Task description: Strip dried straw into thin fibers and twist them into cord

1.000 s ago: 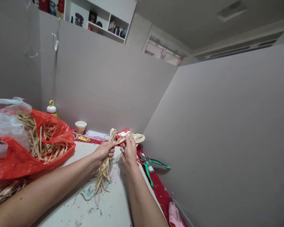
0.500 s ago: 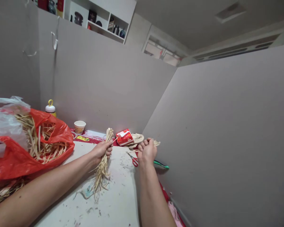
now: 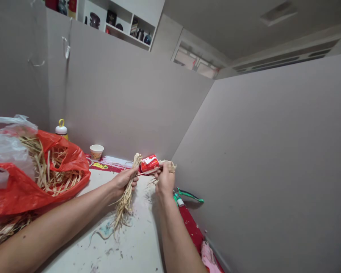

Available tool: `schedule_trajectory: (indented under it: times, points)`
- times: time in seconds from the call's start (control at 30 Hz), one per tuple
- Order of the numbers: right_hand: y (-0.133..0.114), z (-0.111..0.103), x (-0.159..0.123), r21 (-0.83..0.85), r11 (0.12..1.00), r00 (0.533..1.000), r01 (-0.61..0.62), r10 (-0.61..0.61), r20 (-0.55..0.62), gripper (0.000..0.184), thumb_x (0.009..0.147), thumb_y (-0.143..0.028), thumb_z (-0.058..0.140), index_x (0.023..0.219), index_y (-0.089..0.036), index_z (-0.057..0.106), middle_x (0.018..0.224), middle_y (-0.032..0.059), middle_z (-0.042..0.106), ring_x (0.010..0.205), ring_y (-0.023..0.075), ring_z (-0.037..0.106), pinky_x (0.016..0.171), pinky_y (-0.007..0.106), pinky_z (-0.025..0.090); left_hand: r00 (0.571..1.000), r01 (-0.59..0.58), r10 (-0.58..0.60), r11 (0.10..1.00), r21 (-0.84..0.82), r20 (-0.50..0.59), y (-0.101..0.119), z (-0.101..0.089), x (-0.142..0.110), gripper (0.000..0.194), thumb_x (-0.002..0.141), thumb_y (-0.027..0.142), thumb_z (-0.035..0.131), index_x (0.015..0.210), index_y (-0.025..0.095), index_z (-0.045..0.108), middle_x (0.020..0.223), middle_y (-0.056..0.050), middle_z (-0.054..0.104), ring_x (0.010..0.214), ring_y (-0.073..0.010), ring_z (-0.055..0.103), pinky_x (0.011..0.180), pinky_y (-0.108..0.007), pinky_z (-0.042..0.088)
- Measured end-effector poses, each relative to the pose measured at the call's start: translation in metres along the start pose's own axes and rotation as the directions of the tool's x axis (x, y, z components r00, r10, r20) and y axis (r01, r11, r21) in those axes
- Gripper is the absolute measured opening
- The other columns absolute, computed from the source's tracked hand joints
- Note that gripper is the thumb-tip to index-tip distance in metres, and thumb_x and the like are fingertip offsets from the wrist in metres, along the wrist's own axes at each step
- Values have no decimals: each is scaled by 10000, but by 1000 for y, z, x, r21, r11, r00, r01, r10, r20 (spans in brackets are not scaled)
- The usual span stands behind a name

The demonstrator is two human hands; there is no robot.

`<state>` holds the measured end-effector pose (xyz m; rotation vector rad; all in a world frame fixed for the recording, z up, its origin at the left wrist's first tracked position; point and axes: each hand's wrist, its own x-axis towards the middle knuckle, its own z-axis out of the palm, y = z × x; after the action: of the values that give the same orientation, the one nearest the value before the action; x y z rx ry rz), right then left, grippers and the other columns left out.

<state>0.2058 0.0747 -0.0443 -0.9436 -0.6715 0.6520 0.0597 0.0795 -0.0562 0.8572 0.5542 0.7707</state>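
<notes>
My left hand point(image 3: 125, 179) is closed around a bundle of dry, straw-coloured fibre strips point(image 3: 123, 207). The bundle's gathered top pokes up above the fist, and its loose ends hang down over the white tabletop point(image 3: 136, 242). A thin strip point(image 3: 146, 172) runs from the bundle to my right hand point(image 3: 166, 178), whose fingers are pinched on it. Just behind that strip lies a red packet point(image 3: 149, 163). Pale dried material point(image 3: 172, 166) shows beyond my right hand, partly covered by it.
On the left a red plastic bag point(image 3: 74, 185) bulges with more dry strips. A paper cup point(image 3: 96, 151) and a yellow-topped bottle point(image 3: 61, 130) stand along the back panel. Green-handled pliers point(image 3: 190, 195) lie right of my right hand, by the grey partition point(image 3: 258, 151).
My right hand has moved left, closer to the bundle, and now covers the spot where the red-handled scissors showed. My left hand has barely shifted and still grips the bundle.
</notes>
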Motion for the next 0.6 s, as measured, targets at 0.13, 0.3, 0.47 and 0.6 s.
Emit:
schedule_trajectory:
  times: [0.13,0.3,0.47,0.6]
  points:
    - [-23,-17,17,70,996,993,55,-48,-110,344,804,-555,422,740,-218,385,579,-54,476,460,75,465,433,194,378,999,33,-34,999,-21,-30,3,-3,2,547,826,683,379,772,159,527,533,56,407,379,-65,369,369,-188,309]
    - [-33,-20,13,22,1000,1000,10,-10,-8,344,741,-522,550,713,-221,386,459,-126,247,344,45,179,332,178,132,988,-31,23,998,-46,-153,3,-1,4,350,919,423,411,792,131,558,558,35,469,399,-71,429,400,-199,397]
    - [-13,1,-9,-132,991,979,-22,48,196,368,570,-389,776,605,-173,480,448,-86,383,384,43,269,367,195,190,965,-177,175,984,10,-196,-3,-1,7,206,879,317,541,805,126,567,635,-10,580,494,-92,553,484,-208,470]
    - [-1,12,-19,-204,978,975,37,9,220,319,546,-361,791,667,-131,607,497,-51,484,450,65,367,430,201,277,961,-242,245,969,41,-131,-7,-3,7,247,797,356,663,773,136,552,645,-17,612,533,-93,580,497,-185,457]
